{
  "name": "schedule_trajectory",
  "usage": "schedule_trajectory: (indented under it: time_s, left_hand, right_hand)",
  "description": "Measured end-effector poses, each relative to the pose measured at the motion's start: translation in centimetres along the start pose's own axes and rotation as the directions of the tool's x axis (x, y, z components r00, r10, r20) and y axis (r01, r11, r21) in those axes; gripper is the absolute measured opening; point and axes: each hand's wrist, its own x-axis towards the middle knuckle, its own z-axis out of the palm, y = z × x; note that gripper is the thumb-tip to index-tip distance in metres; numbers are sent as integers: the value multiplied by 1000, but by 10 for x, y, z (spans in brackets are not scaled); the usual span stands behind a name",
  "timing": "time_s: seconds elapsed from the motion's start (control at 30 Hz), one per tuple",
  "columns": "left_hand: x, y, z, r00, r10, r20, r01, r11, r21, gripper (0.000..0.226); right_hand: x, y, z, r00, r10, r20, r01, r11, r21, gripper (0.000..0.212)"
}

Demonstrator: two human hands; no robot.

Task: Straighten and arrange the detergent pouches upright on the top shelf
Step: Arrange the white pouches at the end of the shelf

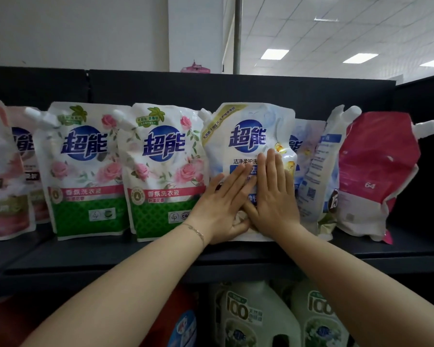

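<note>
**Two flat palms on the centre pouch, top shelf**

We note one white and pale-blue plastic detergent pouch (pixel 248 136) with a round blue logo and dark blue characters. It stands on the black metal top shelf (pixel 161 256), near the middle of the row. To its left are two white and green rose-print pouches (pixel 83 169), the nearer one just beside it.

The left hand (pixel 221 206) and right hand (pixel 273 196) both lie spread on its front, fingers straight and side by side, pressing the face and gripping nothing. A thin chain bracelet (pixel 197 231) sits on the left wrist.

Hidden or unclear: the hands cover the lower print and much of the base. Only a strip of a similar blue pouch (pixel 301 146) shows behind its right edge. The pink pouch at far left (pixel 3 171) is cut by the frame edge. Small print is too blurred to read.

Orientation: the long axis runs vertically, the printed face is towards us, and the white spout cap (pixel 206 113) is at the upper left corner. To the right, a side-on blue and white pouch (pixel 321 171) and a red and white pouch (pixel 376 176) lean, spouts up and to the right.
</note>
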Motion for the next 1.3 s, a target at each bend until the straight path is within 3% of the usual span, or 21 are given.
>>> schedule_trajectory:
  time_s: [0.57, 0.97, 1.2, 1.3]
  left_hand:
    - [14, -6, 27, 998, -39, -41, 39, 999, -3, 86]
    - [8, -3, 8, 1000, -15, 26, 18, 994, -104, 84]
    - [6, 1, -6, 981, -29, 190, 49, 993, -103, 87]
    - [5, 3, -20, 982, -26, 186, 46, 994, -102, 87]
  right_hand:
    - [16, 13, 28, 996, -58, -71, 61, 997, 53, 83]
    - [10, 4, 5, 997, -28, 70, 21, 993, 112, 83]
    - [3, 13, -45, 935, -138, 325, 68, 973, 219, 90]
    - [-15, 18, -65, 952, -155, 265, 126, 984, 124, 70]
